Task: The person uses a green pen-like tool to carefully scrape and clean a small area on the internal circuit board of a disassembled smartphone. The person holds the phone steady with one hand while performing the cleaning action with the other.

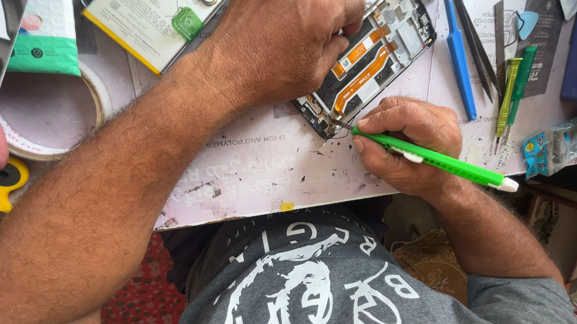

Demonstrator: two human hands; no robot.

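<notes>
While right hand (407,142) pinches green screwdriver (432,159) in closed fingers, metal tip sits at 10 o'clock from fingertips, touching bottom corner of opened phone frame (366,56); handle trails to 4 o'clock past table edge (258,209)
Phone long axis runs 7 to 1 o'clock, orange flex cables (362,74) along it
Left hand (285,35) at 11 o'clock of tip, fingers curled down on frame's near edge, pinning it
Right hand nearer to that corner
Outward: blue pry tool (456,46), black tweezers (475,44) at 2 o'clock; battery (144,22), tape roll (51,112) at 10 o'clock
</notes>
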